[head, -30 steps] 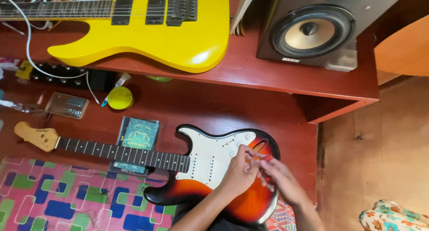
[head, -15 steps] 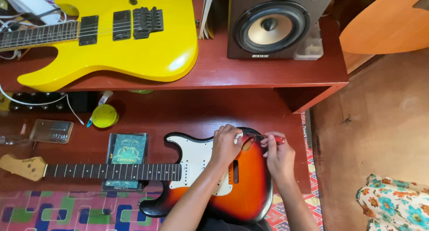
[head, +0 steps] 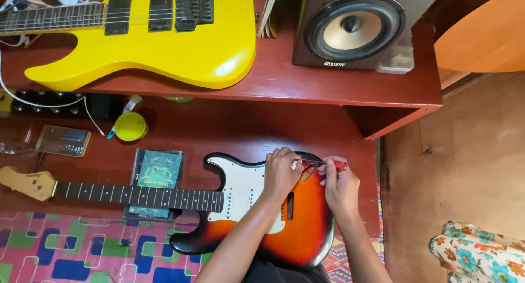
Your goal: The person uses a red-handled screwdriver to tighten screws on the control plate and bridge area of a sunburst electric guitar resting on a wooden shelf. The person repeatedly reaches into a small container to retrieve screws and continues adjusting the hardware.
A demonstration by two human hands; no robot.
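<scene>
Right hand [head: 340, 185] pinches a slim red-handled screwdriver [head: 322, 163]; left hand [head: 281, 172] closes on its tip.
Both work at the far edge of the sunburst electric guitar with white pickguard [head: 295, 217], flat on the near red wooden floor. Keep the shaft square. Left: green booklet [head: 156, 176] under neck, yellow round lid [head: 130, 126].

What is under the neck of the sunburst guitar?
A teal booklet or case lies under the sunburst guitar neck, on the red-brown surface. The neck hides its middle band; its lower edge shows below.
</scene>
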